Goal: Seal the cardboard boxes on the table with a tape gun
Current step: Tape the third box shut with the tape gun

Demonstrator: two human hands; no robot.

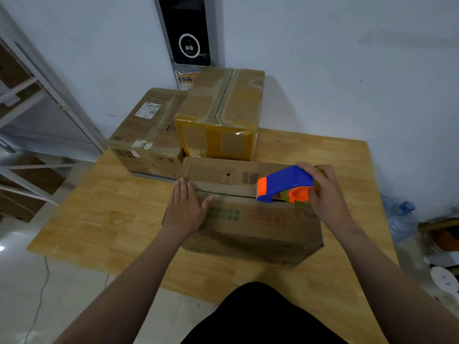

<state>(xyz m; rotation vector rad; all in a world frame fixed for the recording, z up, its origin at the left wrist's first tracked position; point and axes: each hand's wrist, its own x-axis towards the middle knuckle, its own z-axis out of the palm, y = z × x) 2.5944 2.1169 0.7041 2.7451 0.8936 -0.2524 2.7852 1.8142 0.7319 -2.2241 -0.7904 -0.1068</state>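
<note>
Grips the blue-and-orange tape gun (285, 183) in the right hand (327, 194), fingers curled over the back of its body, thumb against the orange hub of the tape roll. Rests the gun's orange nose on the centre seam of the nearest cardboard box (248, 229), toward the right end of the top. Presses the left hand (185, 208) flat on the same seam at the box's left end, fingers straight and together, thumb spread toward the gun, nothing held in it. Between hand and gun, a narrow dark gap along the flaps. On the wooden table (111, 219), near its front edge, that box; just behind it a tall box (221, 115) wrapped in yellowish tape, and left of that a lower labelled box (146, 135). On the floor right of the table, a clear water bottle (402, 219)
</note>
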